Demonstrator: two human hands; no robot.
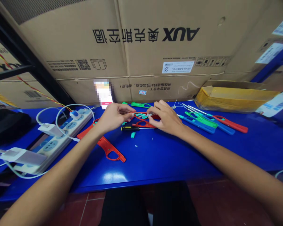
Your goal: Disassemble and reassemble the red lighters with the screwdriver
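Observation:
My left hand and my right hand face each other above the far middle of the blue table. Between my right thumb and fingers is a small whitish piece. My left thumb and fingertips are pinched together, but what they hold is too small to make out. A red lighter shell half with pale green parts lies between the hands, partly covered by fingers. Nearer to me are another red shell half and a yellow-and-black screwdriver. A small green cap lies in front of them.
More red shell pieces lie left. Blue, green and red stick lighters are on the right, near an open yellow-taped box. A power strip with cables stands left. A phone leans on the big carton.

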